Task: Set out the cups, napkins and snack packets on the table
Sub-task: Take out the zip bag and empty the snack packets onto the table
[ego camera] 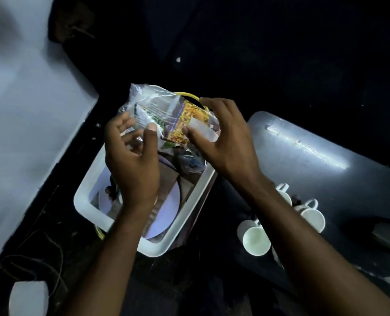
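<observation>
A clear plastic snack packet (166, 115) with a yellow printed panel is held above a white plastic basket (86, 201). My right hand (226, 142) grips the packet's right end between thumb and fingers. My left hand (132, 160) touches its left end, thumb on the front and fingers spread behind. Several white cups lie on the dark table (326, 160) to the right: one on its side with the mouth toward me (255, 238), another (312, 215) with its handle up, a third (285, 195) partly behind my right forearm.
Inside the basket lie a white plate (164, 215) and dark items I cannot make out. A pale wall (18, 110) runs along the left. Thin cables (36, 258) and a white object (27, 299) sit on the dark floor at lower left.
</observation>
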